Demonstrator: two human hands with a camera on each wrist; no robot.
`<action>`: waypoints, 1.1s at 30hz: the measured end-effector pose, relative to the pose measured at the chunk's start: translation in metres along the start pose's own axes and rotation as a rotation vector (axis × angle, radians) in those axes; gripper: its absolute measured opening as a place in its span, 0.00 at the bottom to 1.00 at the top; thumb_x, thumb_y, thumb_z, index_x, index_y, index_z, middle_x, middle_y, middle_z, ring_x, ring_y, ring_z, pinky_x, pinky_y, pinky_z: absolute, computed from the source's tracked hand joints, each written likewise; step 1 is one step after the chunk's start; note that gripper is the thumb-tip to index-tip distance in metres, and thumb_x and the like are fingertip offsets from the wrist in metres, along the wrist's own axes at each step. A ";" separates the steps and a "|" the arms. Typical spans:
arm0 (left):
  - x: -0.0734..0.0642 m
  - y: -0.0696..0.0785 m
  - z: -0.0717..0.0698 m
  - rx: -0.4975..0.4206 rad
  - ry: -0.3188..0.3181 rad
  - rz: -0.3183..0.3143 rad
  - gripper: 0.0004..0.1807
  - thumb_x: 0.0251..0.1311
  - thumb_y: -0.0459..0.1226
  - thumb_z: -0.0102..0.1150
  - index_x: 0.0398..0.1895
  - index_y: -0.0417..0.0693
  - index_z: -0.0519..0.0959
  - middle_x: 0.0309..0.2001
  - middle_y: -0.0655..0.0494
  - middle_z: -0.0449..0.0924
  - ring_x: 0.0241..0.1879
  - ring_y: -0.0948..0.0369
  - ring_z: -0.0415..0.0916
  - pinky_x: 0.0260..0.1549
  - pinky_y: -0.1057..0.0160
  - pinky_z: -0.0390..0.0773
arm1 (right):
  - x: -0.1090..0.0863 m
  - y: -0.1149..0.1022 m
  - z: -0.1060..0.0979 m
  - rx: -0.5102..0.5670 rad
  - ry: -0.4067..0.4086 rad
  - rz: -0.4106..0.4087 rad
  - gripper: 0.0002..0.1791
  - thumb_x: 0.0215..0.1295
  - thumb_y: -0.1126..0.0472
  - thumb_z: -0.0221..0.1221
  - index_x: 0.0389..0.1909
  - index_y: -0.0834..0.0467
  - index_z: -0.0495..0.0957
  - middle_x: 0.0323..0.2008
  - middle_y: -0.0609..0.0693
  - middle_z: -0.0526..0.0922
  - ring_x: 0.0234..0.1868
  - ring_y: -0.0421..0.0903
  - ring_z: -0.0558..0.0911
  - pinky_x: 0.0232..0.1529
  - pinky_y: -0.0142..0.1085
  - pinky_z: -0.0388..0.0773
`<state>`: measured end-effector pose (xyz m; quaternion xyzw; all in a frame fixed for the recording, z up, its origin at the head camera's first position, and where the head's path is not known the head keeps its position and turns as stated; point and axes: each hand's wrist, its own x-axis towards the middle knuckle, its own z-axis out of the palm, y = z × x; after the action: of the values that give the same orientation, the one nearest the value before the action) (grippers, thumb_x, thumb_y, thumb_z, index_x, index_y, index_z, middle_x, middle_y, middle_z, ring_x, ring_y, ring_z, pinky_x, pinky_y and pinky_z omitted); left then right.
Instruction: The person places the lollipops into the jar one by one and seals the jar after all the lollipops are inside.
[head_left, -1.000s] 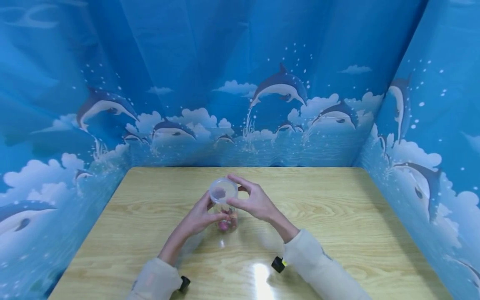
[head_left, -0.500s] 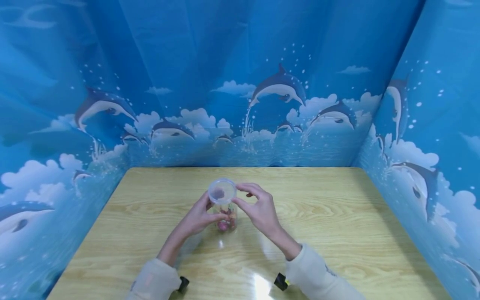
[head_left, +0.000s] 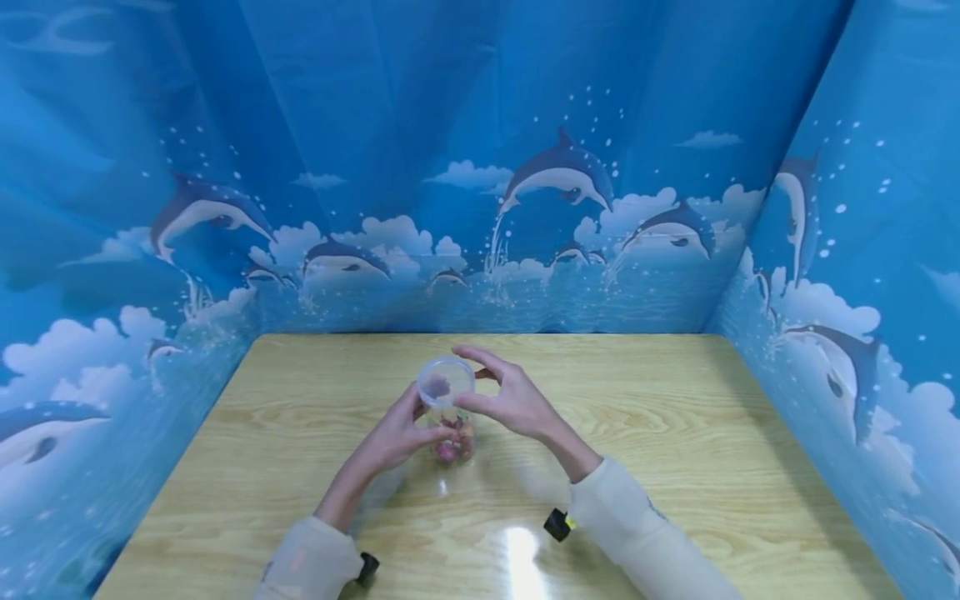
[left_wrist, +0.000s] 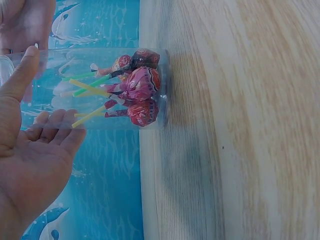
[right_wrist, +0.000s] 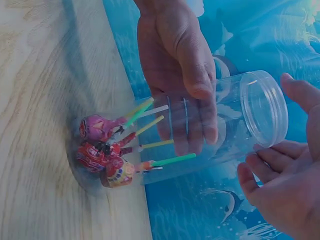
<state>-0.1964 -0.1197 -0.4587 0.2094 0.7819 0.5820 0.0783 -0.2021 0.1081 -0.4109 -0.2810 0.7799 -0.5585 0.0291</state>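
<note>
A clear plastic jar (left_wrist: 110, 55) with several wrapped lollipops (left_wrist: 142, 82) at its bottom stands upright on the table. My left hand (head_left: 393, 433) grips the jar's side, thumb across the front and fingers behind it. At the top, my right hand (head_left: 513, 404) holds the edge of the clear round lid (head_left: 446, 382). Its thumb is at the near edge, while the index finger stretches past the far edge. In the right wrist view, the left hand (right_wrist: 180, 65) wraps round the jar's middle. Yellow, green and white lollipop sticks point up toward the lid.
The wood-grain table (head_left: 637, 433) spreads around the jar. Blue dolphin-print sheets (head_left: 420, 125) rise at its back and sides. A small black device (head_left: 557, 525) hangs at the right cuff, another black device (head_left: 367, 568) at the left.
The right hand turned and drew slightly to the right half a second ago, and is now back round the lid with its index finger extended. The left hand and the jar have stayed put.
</note>
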 end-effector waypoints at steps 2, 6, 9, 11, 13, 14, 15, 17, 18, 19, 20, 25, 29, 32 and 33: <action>0.000 0.000 0.000 0.000 -0.006 -0.008 0.52 0.54 0.30 0.76 0.80 0.42 0.56 0.74 0.40 0.65 0.74 0.42 0.62 0.74 0.43 0.60 | 0.000 0.002 0.001 0.022 -0.022 0.010 0.38 0.68 0.51 0.68 0.77 0.51 0.67 0.74 0.50 0.70 0.64 0.54 0.77 0.64 0.53 0.76; 0.000 0.001 0.001 0.002 -0.009 -0.001 0.52 0.54 0.30 0.76 0.80 0.42 0.57 0.74 0.40 0.65 0.74 0.42 0.61 0.74 0.43 0.60 | -0.003 0.001 0.007 0.038 0.048 0.023 0.38 0.66 0.56 0.70 0.75 0.54 0.69 0.72 0.51 0.73 0.63 0.54 0.78 0.63 0.53 0.77; 0.000 0.000 0.001 0.000 0.000 0.007 0.51 0.54 0.29 0.76 0.79 0.39 0.57 0.73 0.38 0.65 0.74 0.41 0.61 0.75 0.43 0.58 | -0.005 0.001 0.016 0.018 0.147 0.000 0.37 0.62 0.60 0.73 0.72 0.58 0.72 0.70 0.51 0.75 0.64 0.53 0.77 0.62 0.51 0.78; 0.001 0.000 0.001 -0.001 0.005 0.007 0.50 0.54 0.28 0.76 0.78 0.37 0.58 0.73 0.36 0.66 0.74 0.40 0.61 0.75 0.43 0.58 | -0.007 0.000 0.023 -0.010 0.212 -0.030 0.37 0.60 0.61 0.74 0.70 0.60 0.73 0.68 0.53 0.77 0.64 0.52 0.77 0.61 0.49 0.78; 0.000 -0.001 0.000 0.002 0.013 0.003 0.49 0.54 0.28 0.75 0.78 0.36 0.58 0.72 0.34 0.66 0.73 0.40 0.62 0.74 0.43 0.59 | -0.008 0.000 0.030 -0.046 0.277 -0.055 0.37 0.58 0.61 0.76 0.69 0.61 0.75 0.66 0.54 0.79 0.63 0.51 0.78 0.59 0.46 0.78; 0.000 -0.001 0.000 0.007 0.017 0.000 0.49 0.54 0.28 0.75 0.77 0.36 0.58 0.71 0.34 0.67 0.73 0.40 0.62 0.74 0.43 0.59 | -0.008 -0.001 0.033 -0.064 0.308 -0.067 0.37 0.57 0.61 0.76 0.68 0.61 0.76 0.65 0.54 0.80 0.63 0.51 0.78 0.58 0.45 0.79; 0.000 -0.001 0.000 0.008 0.023 -0.003 0.49 0.54 0.27 0.75 0.77 0.36 0.58 0.71 0.34 0.67 0.73 0.40 0.63 0.74 0.43 0.60 | -0.009 -0.001 0.035 -0.081 0.335 -0.073 0.37 0.56 0.60 0.77 0.67 0.61 0.76 0.64 0.54 0.81 0.62 0.50 0.78 0.57 0.44 0.79; 0.000 -0.002 0.000 0.015 0.036 0.000 0.48 0.54 0.27 0.75 0.77 0.35 0.59 0.70 0.32 0.67 0.72 0.39 0.63 0.74 0.44 0.60 | -0.009 -0.002 0.040 -0.105 0.377 -0.079 0.37 0.54 0.60 0.78 0.66 0.61 0.77 0.62 0.54 0.82 0.61 0.49 0.79 0.55 0.43 0.80; 0.000 -0.002 0.000 0.022 0.043 0.002 0.48 0.54 0.27 0.75 0.76 0.34 0.59 0.70 0.32 0.67 0.72 0.39 0.63 0.74 0.44 0.60 | -0.009 -0.002 0.041 -0.119 0.390 -0.084 0.37 0.54 0.60 0.78 0.66 0.61 0.78 0.61 0.54 0.82 0.60 0.49 0.79 0.55 0.42 0.80; 0.000 -0.002 0.001 0.025 0.050 0.001 0.48 0.54 0.27 0.75 0.76 0.35 0.59 0.70 0.33 0.68 0.72 0.40 0.64 0.74 0.44 0.61 | -0.009 -0.002 0.042 -0.130 0.397 -0.089 0.37 0.53 0.60 0.78 0.65 0.62 0.78 0.61 0.55 0.82 0.59 0.49 0.80 0.54 0.42 0.81; 0.000 -0.002 0.001 0.030 0.055 0.000 0.48 0.53 0.28 0.76 0.76 0.36 0.59 0.70 0.34 0.68 0.72 0.40 0.64 0.74 0.45 0.61 | -0.009 -0.001 0.042 -0.141 0.397 -0.090 0.37 0.53 0.60 0.78 0.65 0.63 0.78 0.61 0.55 0.82 0.59 0.49 0.80 0.54 0.42 0.81; -0.005 -0.001 -0.002 0.057 0.013 -0.025 0.54 0.53 0.32 0.77 0.81 0.46 0.55 0.75 0.41 0.64 0.75 0.42 0.59 0.74 0.40 0.58 | -0.013 0.000 0.037 -0.129 0.318 -0.028 0.41 0.58 0.56 0.76 0.72 0.61 0.71 0.68 0.56 0.76 0.59 0.55 0.80 0.56 0.51 0.82; -0.014 -0.004 -0.011 0.155 -0.036 -0.065 0.58 0.57 0.37 0.75 0.84 0.53 0.47 0.81 0.44 0.51 0.78 0.40 0.51 0.74 0.35 0.55 | -0.020 0.001 0.026 -0.170 0.245 0.031 0.45 0.67 0.47 0.69 0.80 0.54 0.60 0.76 0.53 0.66 0.66 0.59 0.75 0.61 0.60 0.77; -0.024 -0.004 -0.020 0.334 0.011 -0.031 0.52 0.63 0.35 0.69 0.84 0.47 0.47 0.81 0.40 0.50 0.77 0.38 0.52 0.73 0.35 0.57 | -0.025 0.006 0.013 -0.318 0.207 -0.018 0.45 0.72 0.43 0.62 0.81 0.56 0.55 0.79 0.54 0.59 0.75 0.59 0.64 0.70 0.64 0.65; -0.026 -0.004 -0.023 0.409 0.038 -0.002 0.49 0.64 0.33 0.67 0.83 0.42 0.48 0.80 0.37 0.51 0.77 0.37 0.52 0.73 0.36 0.57 | -0.027 0.008 0.008 -0.387 0.195 -0.040 0.45 0.73 0.42 0.60 0.82 0.56 0.54 0.80 0.55 0.57 0.78 0.58 0.60 0.73 0.65 0.60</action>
<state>-0.1821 -0.1520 -0.4584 0.2094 0.8853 0.4148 0.0199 -0.1800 0.1153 -0.4282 -0.2416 0.8660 -0.4233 -0.1119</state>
